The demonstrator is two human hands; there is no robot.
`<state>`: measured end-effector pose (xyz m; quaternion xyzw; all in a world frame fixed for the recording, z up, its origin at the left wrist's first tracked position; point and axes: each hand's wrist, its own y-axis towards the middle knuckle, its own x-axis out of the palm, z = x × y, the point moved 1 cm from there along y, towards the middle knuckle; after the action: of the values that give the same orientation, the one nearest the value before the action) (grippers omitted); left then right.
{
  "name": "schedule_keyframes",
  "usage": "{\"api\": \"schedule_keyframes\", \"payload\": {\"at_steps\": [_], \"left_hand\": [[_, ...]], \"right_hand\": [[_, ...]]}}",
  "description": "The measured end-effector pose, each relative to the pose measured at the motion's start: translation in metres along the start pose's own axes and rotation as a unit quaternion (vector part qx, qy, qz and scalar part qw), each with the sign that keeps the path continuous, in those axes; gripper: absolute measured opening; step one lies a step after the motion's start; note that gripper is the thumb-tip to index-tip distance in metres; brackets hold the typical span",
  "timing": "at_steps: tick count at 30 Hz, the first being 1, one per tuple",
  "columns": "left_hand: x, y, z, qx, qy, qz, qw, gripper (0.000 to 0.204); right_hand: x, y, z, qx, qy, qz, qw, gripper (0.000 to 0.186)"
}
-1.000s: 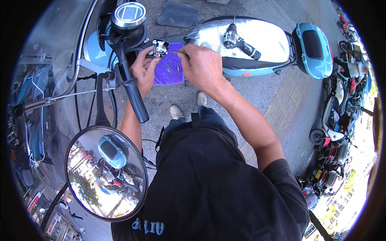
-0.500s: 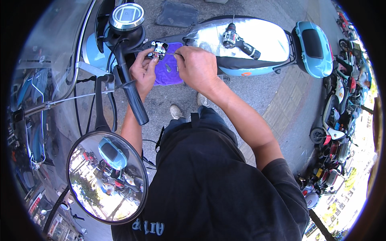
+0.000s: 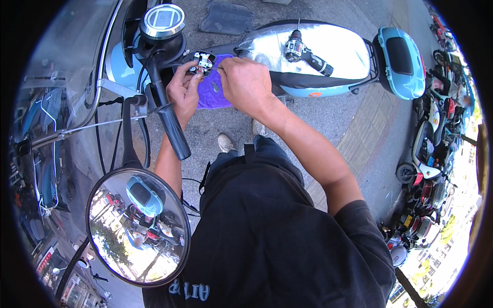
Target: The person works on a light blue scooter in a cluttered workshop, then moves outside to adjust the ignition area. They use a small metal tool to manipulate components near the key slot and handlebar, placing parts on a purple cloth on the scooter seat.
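My left hand (image 3: 184,92) is closed round a small handlebar switch housing (image 3: 204,60). The housing is black, with white parts and bits of wiring showing inside. My right hand (image 3: 246,84) pinches a thin metal tool (image 3: 213,68), whose end points left at the housing. Most of the tool is hidden by the fingers, so its exact kind cannot be made out. Beneath both hands lies a purple cloth (image 3: 209,100) on the scooter's footboard, with a small grey piece (image 3: 215,87) on it. A black handlebar grip (image 3: 174,131) slants just below my left hand.
A cordless drill (image 3: 303,51) rests on the scooter's silver-covered seat (image 3: 349,46). Behind it is a light blue top box (image 3: 402,62). The round display (image 3: 163,21) and round mirror (image 3: 138,226) stand at the left. Parked scooters (image 3: 426,149) line the right side.
My right hand has shifted slightly left with the thin tool, closer to the switch housing. My left hand and the housing stay nearly in place.
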<state>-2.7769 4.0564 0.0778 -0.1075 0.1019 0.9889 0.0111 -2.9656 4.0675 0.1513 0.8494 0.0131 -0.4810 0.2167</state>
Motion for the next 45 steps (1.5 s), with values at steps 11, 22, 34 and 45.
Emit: {"api": "schedule_keyframes", "payload": {"at_steps": [11, 22, 34, 45], "left_hand": [[0.0, 0.002, 0.001, 0.003, 0.014, -0.003, 1.0, 0.029], [0.001, 0.004, -0.001, 0.004, 0.007, -0.001, 1.0, 0.028], [0.0, 0.005, 0.001, -0.004, 0.023, -0.004, 1.0, 0.026], [0.0, 0.006, 0.004, 0.001, 0.035, -0.003, 0.999, 0.026]], "right_hand": [[0.003, 0.004, 0.001, -0.011, -0.031, -0.014, 0.999, 0.016], [0.009, 0.006, 0.003, -0.027, -0.046, -0.024, 0.998, 0.015], [0.011, 0.011, 0.003, -0.063, -0.069, -0.035, 0.995, 0.01], [0.016, 0.013, 0.002, -0.08, -0.087, -0.054, 0.992, 0.016]]}}
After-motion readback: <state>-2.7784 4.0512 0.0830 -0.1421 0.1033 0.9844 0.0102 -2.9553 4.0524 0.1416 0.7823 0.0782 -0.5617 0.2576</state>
